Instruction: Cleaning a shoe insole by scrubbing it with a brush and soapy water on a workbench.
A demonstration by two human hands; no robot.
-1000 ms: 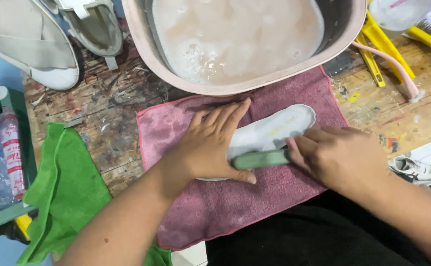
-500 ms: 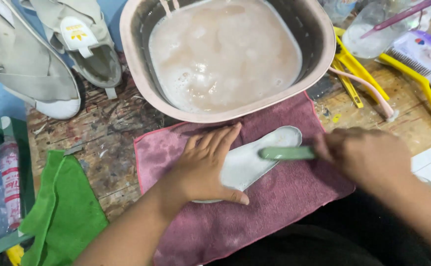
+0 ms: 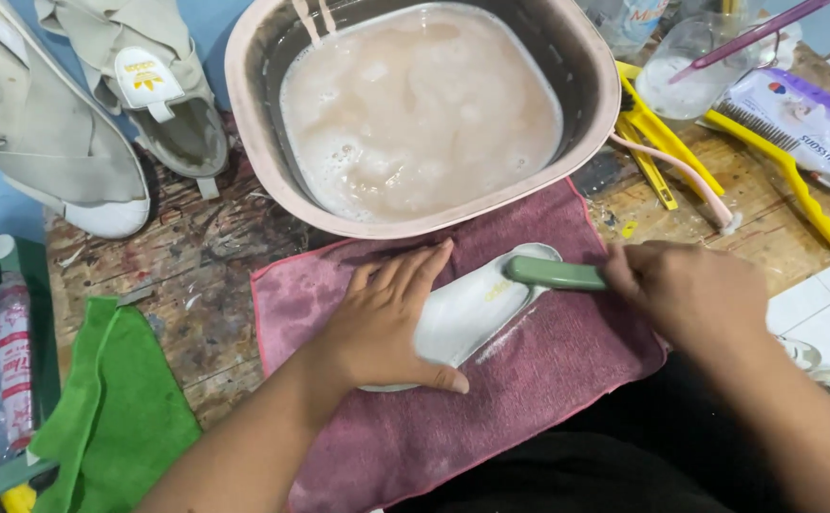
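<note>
Filling the upper middle of the view, a pink wash basin [image 3: 244, 114] holds cloudy, foamy, brownish water and sits on a scuffed, paint-stained wooden tabletop [image 3: 187, 275]. Its near rim overlaps the far edge of a damp maroon towel [image 3: 529, 399] spread flat just below it. To the upper left lie two beige sneakers [image 3: 64, 142], one partly on the table and one over the blue floor. A green cloth [image 3: 121, 418] lies crumpled at the lower left, beside a green crate [image 3: 26, 275] holding plastic bottles. To the right of the basin are yellow brushes [image 3: 785, 180], a pink toothbrush [image 3: 681, 176], a clear cup [image 3: 686, 71] and a purple packet [image 3: 804, 114].

On the towel rests a pale grey-white shoe insole [image 3: 477, 304], wet and glossy, with a small yellowish mark near its middle. Its long axis runs diagonally, its far end pointing up and right toward the basin and its near end down and left.

The left hand [image 3: 386, 323] lies flat with fingers spread, pressing the insole's near half against the towel and hiding that end. The right hand [image 3: 690, 290] is closed around the handle of a green brush [image 3: 553, 274], whose head lies over the insole's far end. The two hands are apart.
</note>
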